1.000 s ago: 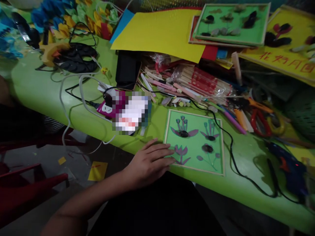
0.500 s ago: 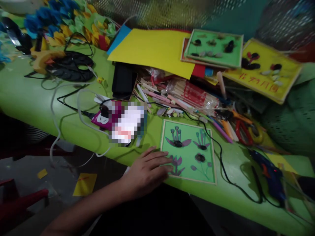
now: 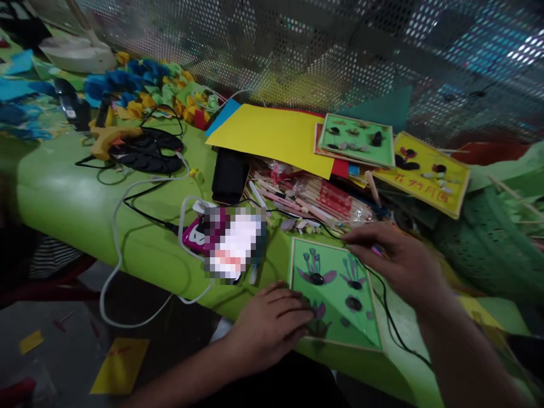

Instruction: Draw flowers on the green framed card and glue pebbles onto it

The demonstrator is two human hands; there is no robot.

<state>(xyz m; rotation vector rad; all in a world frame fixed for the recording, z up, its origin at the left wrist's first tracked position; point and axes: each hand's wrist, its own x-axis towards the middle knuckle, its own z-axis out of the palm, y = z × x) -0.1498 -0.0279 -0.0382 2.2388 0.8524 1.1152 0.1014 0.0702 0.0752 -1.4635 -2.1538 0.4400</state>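
A green framed picture (image 3: 335, 323) with dark petals and stones lies at the table's near edge. My left hand (image 3: 276, 317) rests on its lower left corner, palm down, fingers lying flat. Over its upper right corner reaches my right hand (image 3: 395, 260), the thumb and fingertips close together near a black cable (image 3: 385, 292). Whether something is between those fingertips is too small to tell. A purple pen partly shows beneath the right hand.
Behind the picture lie bundled sticks (image 3: 335, 198), pens and yellow paper (image 3: 272, 133). A blurred-out phone (image 3: 236, 243) and a white cable are at the left. Framed pictures (image 3: 357, 139) and a green basket (image 3: 488, 243) stand back right.
My right hand has come into view from the right, over the picture's upper right corner. My left hand stays on the picture. The camera view has tilted upward.
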